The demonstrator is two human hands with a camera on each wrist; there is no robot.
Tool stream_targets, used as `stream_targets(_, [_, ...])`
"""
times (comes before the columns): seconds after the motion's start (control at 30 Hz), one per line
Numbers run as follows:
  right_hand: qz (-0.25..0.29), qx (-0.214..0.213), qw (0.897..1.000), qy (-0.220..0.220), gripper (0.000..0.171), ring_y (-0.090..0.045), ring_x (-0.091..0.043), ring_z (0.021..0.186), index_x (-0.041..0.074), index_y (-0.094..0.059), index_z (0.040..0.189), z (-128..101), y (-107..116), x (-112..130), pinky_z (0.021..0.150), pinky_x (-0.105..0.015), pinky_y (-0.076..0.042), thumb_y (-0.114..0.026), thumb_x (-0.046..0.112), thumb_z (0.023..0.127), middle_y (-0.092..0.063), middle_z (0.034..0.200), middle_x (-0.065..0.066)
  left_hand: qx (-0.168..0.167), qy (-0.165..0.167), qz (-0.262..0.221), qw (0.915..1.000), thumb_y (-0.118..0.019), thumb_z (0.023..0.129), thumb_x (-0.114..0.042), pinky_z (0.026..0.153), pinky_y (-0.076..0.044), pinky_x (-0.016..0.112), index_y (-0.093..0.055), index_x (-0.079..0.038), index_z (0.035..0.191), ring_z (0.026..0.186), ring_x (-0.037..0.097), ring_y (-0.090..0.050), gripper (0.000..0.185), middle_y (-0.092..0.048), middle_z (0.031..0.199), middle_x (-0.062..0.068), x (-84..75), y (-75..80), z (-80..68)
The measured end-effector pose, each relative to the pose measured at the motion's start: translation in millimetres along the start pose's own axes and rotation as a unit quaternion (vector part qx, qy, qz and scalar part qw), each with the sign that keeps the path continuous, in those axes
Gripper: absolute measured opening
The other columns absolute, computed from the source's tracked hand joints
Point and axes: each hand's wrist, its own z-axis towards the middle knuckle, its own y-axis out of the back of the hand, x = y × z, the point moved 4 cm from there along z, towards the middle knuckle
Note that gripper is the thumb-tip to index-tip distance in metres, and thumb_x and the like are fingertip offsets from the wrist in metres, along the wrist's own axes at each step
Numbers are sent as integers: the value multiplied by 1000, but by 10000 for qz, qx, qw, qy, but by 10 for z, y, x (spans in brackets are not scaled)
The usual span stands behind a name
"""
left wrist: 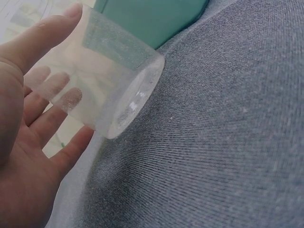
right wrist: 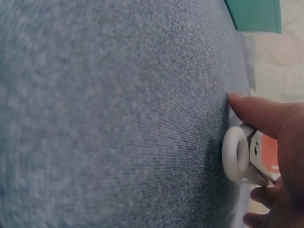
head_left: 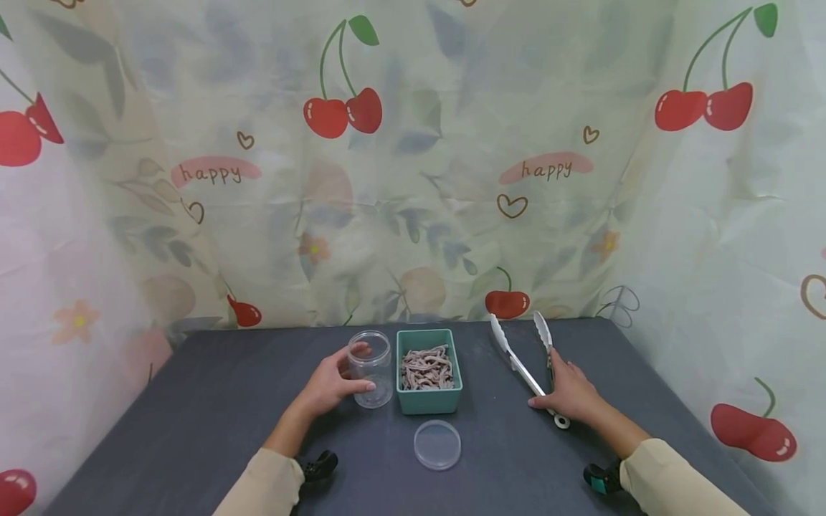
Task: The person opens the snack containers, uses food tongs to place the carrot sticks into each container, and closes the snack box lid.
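A clear plastic jar [head_left: 376, 362] stands uncapped on the dark cloth, and my left hand [head_left: 328, 387] holds it. The left wrist view has the thumb on the near side of the jar [left wrist: 118, 61] and the fingers behind its see-through wall. To the right, my right hand [head_left: 571, 390] grips metal tongs [head_left: 524, 370] near their hinge end, thumb on one arm and fingers on the other. Their scalloped tips are spread and point away from me. In the right wrist view a white ring [right wrist: 233, 154] shows at the tongs' end, close over the cloth.
Right beside the jar is a green rectangular tub [head_left: 429, 404] holding greyish-pink, twisted strips [head_left: 427, 369]. A round clear lid [head_left: 437, 446] lies in front of it. The dark cloth-covered table [head_left: 503, 466] ends at a printed curtain [head_left: 413, 179] behind and at both sides.
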Motion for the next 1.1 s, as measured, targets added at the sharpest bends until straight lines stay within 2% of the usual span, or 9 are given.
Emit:
stream_targets(0.17, [91,-44,9999,94,111,-40,-55,123,-14,-15,147,-17,21,-9,92,-60,-38,-84,32,73,-37,137,-41,-2,27,28,10000,-84,77,-14,101,-37,54,-48,0,139,126,40,-48,72,-53,136,21,5,-1,0])
stream_targets(0.27, [164,-83,9997,137,106,-45,-53,119,-15,-18,145,-36,43,-18,92,-58,-40,-83,29,74,-40,135,-41,10,32,37,10000,-84,77,-14,101,-37,54,-48,0,139,126,40,-48,72,-53,136,21,0,0,-4])
stream_targets(0.5, [250,-228,9989,331,90,-49,-51,116,-13,-31,142,-74,107,-54,91,-57,-41,-78,28,78,-48,131,-36,17,18,17,10000,-83,77,-14,102,-36,54,-49,-3,138,127,40,-47,71,-53,136,22,-24,11,-13])
stream_targets(0.77, [131,-303,9987,392,78,-51,-49,115,-12,-43,137,-93,207,-101,89,-57,-42,-75,32,82,-54,127,-33,28,21,64,10000,-84,78,-15,101,-37,54,-48,0,139,126,39,-48,73,-53,136,21,0,8,-13])
stream_targets(0.93, [-95,-346,9990,256,71,-56,-46,107,-10,-51,131,-93,269,-123,83,-56,-44,-75,35,81,-60,118,-29,-111,32,98,9999,-83,78,-12,100,-38,53,-48,-4,140,125,36,-50,71,-55,135,15,261,-10,85])
stream_targets(1.0, [-92,-370,9991,168,71,-59,-41,99,-9,-53,130,-105,285,-132,79,-53,-46,-76,36,81,-63,112,-25,-164,39,68,9998,-82,79,-11,100,-39,52,-48,-6,141,125,34,-51,71,-56,135,12,361,-15,127])
stream_targets(1.1, [-24,-395,9992,53,71,-61,-31,87,-8,-54,129,-117,310,-146,73,-49,-47,-76,38,80,-66,101,-18,-213,34,33,9998,-82,78,-11,99,-40,52,-49,-8,140,123,33,-52,70,-56,134,11,358,-17,126])
